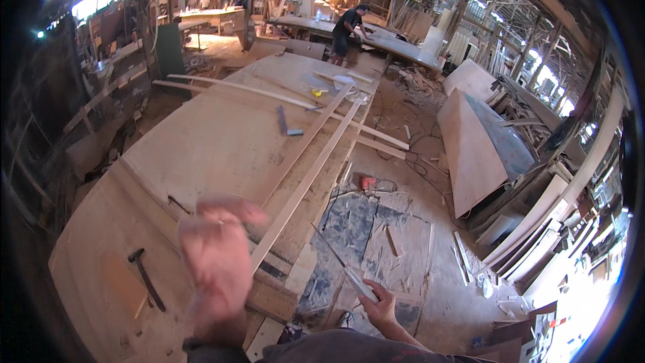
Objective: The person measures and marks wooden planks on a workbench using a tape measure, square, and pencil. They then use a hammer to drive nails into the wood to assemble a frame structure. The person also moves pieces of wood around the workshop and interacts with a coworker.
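Note:
My left hand (218,255) is raised over the near part of a large plywood-topped table (181,131), its fingers smeared by motion. Whether it holds anything does not show. Low at my right side, my right hand (379,306) is closed around a long thin tool (356,281) with a pale grey grip and a dark, narrow blade slanting up and left. The tool's exact kind is unclear. Left of my left hand lies a hammer (146,279) on the board. Two long wood strips (316,169) run along the table's right side.
Farther up the table are a square (282,121) and a yellow tape measure (317,92). Crosswise strips (379,136) stick out past its right edge. A red power tool (366,181) with cables lies on the floor. Another person (347,30) bends over a far table.

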{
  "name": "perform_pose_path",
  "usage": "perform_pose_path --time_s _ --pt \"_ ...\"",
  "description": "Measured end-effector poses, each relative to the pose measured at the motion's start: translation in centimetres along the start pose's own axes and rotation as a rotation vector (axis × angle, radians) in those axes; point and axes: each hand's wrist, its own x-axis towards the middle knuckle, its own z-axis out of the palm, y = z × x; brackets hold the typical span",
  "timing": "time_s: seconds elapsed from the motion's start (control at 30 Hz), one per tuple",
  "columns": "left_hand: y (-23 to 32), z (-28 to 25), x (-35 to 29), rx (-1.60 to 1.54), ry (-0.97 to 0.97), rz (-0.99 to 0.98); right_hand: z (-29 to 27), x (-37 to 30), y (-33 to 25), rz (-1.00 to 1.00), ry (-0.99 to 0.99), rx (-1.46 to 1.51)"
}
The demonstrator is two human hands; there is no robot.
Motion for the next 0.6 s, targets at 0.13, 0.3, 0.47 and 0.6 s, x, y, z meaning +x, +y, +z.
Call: perform_pose_path --time_s 0.13,0.3,0.47,0.6 --pt "-7.3 -9.3 -8.8 0.652 0.502 -0.469 1.0 0.8 0.3 -0.072 -0.005 0.049" --pt "-12.7 -18.2 -24.3 1.442 0.249 -0.79 0.7 1.2 0.1 -0.105 0.003 0.046" --pt "-14.4 -18.1 -30.6 1.651 0.027 -0.9 0.0 1.5 -0.2 -0.029 0.002 0.009" --pt "-14.6 -19.7 -34.0 1.702 -0.045 -0.941 0.9 2.6 1.1 -0.157 -0.001 0.001"
